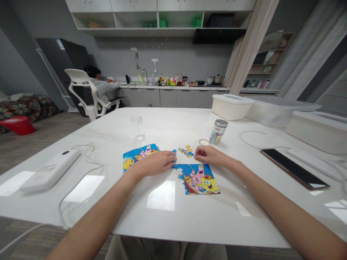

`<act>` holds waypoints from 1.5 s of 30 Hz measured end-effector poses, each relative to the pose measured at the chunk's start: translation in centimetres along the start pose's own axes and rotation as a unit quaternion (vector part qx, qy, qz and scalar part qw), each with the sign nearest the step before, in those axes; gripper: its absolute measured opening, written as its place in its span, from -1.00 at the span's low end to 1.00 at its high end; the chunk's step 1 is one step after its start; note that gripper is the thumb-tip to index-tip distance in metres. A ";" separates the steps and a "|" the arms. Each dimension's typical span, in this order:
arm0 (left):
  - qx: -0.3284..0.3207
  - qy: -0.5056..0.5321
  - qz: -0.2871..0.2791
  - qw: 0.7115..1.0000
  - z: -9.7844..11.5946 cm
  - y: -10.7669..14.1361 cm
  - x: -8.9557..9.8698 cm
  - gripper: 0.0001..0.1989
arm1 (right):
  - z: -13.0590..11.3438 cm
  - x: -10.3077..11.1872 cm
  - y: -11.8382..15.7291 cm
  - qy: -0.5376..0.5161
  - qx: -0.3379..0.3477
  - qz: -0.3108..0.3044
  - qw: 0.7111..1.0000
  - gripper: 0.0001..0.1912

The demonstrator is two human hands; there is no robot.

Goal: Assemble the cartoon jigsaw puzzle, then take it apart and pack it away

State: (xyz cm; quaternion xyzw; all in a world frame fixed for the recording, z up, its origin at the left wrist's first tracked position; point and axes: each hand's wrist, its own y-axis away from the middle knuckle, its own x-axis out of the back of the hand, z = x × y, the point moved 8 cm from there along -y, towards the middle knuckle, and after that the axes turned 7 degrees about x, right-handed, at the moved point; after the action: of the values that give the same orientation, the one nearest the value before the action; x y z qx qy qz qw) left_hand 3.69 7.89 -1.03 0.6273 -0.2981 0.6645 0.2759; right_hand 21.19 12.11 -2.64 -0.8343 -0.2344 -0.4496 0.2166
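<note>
A partly joined cartoon jigsaw puzzle lies before me, with a pink figure and a yellow one in a boat. My left hand rests palm down at its upper left, fingers stretched out, fingertips close to blue pieces at the puzzle's edge. Partly beneath that hand and forearm lies a matching picture sheet. Loose puzzle pieces are scattered between my hands. My right hand is beside them, thumb and fingers curled together in a pinch; whatever is between the fingertips is hidden.
Behind my right hand stand a printed can and a round lid. A clear jar is farther left. A white device with cables lies left, a phone right. Plastic boxes line the far right; a person sits beyond the table.
</note>
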 end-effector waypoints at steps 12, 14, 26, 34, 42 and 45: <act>0.023 -0.029 0.044 0.998 0.0 -0.5 -0.5 -0.59 | -2.3 0.4 0.0 0.095 0.091 0.110 0.985 -0.77; 0.018 -0.024 0.049 0.998 0.1 -0.4 -0.3 -0.63 | -2.4 0.4 0.0 0.103 0.098 0.120 0.983 -0.77; 0.092 -0.013 0.078 0.993 -0.1 -0.6 0.7 -0.73 | -2.7 0.1 0.1 0.092 0.096 0.104 0.986 -0.75; 0.214 0.017 0.103 0.971 -2.8 -0.4 0.7 -0.75 | -2.2 0.2 0.1 0.098 0.070 0.107 0.987 -0.77; 0.233 0.101 0.108 0.961 -2.4 -2.0 -0.3 -0.83 | -2.0 0.1 0.0 0.100 0.063 0.122 0.986 -0.80; 0.225 0.128 0.116 0.959 -2.7 -2.3 -0.3 -0.86 | -2.1 0.0 0.0 0.098 0.063 0.124 0.985 -0.80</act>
State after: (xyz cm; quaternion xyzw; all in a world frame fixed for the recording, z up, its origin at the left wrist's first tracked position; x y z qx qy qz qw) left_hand 3.61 11.43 -1.30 0.5438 -0.1741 0.8166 0.0844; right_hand 19.82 10.94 -1.58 -0.7933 -0.1343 -0.4833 0.3451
